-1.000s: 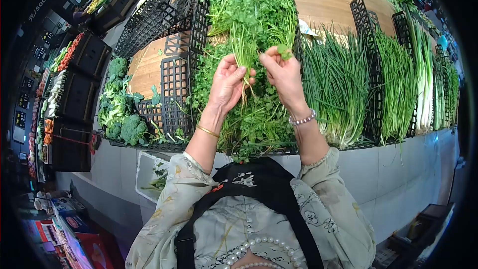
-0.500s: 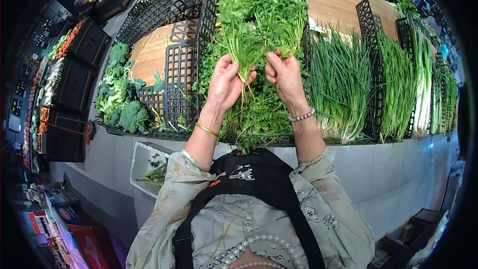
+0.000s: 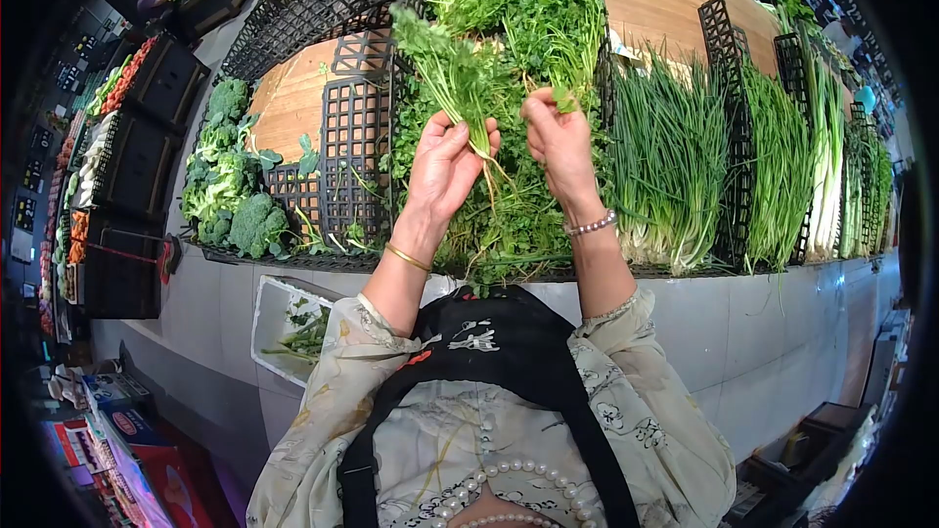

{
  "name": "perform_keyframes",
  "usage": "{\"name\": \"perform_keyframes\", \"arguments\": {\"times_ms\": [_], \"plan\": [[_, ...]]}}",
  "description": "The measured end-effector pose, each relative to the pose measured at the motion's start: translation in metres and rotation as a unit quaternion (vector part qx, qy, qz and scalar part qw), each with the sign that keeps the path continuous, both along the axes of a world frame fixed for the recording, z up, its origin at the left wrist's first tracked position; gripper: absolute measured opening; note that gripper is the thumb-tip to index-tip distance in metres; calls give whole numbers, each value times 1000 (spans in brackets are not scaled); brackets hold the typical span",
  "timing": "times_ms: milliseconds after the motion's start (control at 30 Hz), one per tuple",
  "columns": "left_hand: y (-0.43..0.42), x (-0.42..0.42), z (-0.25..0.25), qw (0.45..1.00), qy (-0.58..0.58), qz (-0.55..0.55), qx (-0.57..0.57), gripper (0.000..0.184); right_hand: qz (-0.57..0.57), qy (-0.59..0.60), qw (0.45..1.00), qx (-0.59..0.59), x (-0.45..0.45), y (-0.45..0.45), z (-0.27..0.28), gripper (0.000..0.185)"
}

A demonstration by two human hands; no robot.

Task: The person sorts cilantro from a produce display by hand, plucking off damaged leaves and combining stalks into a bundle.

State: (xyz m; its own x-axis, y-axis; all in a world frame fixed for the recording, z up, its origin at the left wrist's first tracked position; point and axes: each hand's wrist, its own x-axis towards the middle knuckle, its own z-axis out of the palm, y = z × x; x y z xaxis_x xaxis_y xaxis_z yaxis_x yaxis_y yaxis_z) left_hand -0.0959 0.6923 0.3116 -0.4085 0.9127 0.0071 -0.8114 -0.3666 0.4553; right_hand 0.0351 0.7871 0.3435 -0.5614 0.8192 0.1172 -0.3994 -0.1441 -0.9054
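Observation:
My left hand (image 3: 445, 161) is closed around the lower stems of a small bunch of cilantro (image 3: 455, 78). Its leaves lean up and to the left, and pale roots hang below the fingers. To the right, apart from the bunch, my right hand (image 3: 562, 142) pinches a small green leafy piece (image 3: 563, 99), seemingly a cilantro sprig. Under both hands lies a bed of loose leafy greens (image 3: 523, 220), with more heaped greens (image 3: 548, 15) behind it.
Broccoli (image 3: 259, 223) and black plastic grids (image 3: 352, 137) stand to the left. Long thin green onions (image 3: 670, 156) fill the section on the right, past a black divider. A white foam box (image 3: 266, 332) with leaf scraps sits on the floor.
The bunch in my left hand has tilted to the left. My right hand has drawn away from it, with a green piece still between its fingers.

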Motion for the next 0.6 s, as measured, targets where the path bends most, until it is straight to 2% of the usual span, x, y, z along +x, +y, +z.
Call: {"name": "perform_keyframes", "arguments": {"times_ms": [133, 167, 233, 333, 567, 600], "plan": [[-1, -1, -1, 1000, 25, -2, -13, 18, -21, -134, 977, 166, -18, -20, -4, 13], [-1, -1, -1, 999, 37, 2, -20, 19, -71, -184, 945, 260, -22, -22, -8, 15], [-3, -6, -8, 1000, 21, -3, -17, 18, -117, -195, 919, 322, -27, -21, -13, 13], [-4, -9, -7, 1000, -10, 2, -8, 16, -13, -154, 981, 119, -24, -21, -7, 13], [-1, -13, -10, 998, -67, 10, 3, 10, 4, -170, 982, 84, -27, -18, -4, 11], [0, -14, -10, 997, -78, 12, 1, 10, 13, -143, 987, 66, -27, -17, -6, 10]]}}
